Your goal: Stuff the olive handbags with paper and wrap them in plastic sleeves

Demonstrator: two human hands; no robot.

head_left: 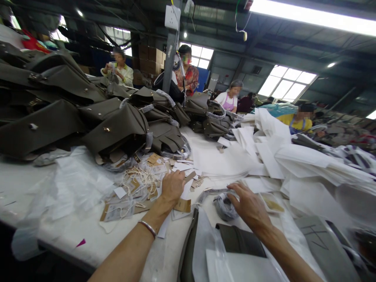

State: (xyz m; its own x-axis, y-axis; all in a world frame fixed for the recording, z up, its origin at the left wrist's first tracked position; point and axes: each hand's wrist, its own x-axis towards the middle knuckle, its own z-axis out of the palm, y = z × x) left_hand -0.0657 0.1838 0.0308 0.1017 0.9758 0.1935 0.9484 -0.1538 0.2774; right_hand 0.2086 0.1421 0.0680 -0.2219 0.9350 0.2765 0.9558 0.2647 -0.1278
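The dark bag (241, 239), partly covered by pale wrapping (205, 235), lies toward the near edge of the worktop (96, 241), between the person's 2 forearms; its film-wrapped handle (209, 191) points toward the far edge, a wrapped coil (225, 207) just beside it; the right hand (245, 203) is at the handle's right end, fingers loosely bent, thumb and forefinger parted; whether they touch it I cannot tell; the left hand (173, 186) is curled over a heap of tags (141, 184), a brown slip (190, 177) jutting past its knuckles; its grip is hidden; more dark bags (120, 129) are piled toward the left far corner; white sheets (226, 158) spread toward the right edge; a pink scrap (81, 243) lies by the left near edge.
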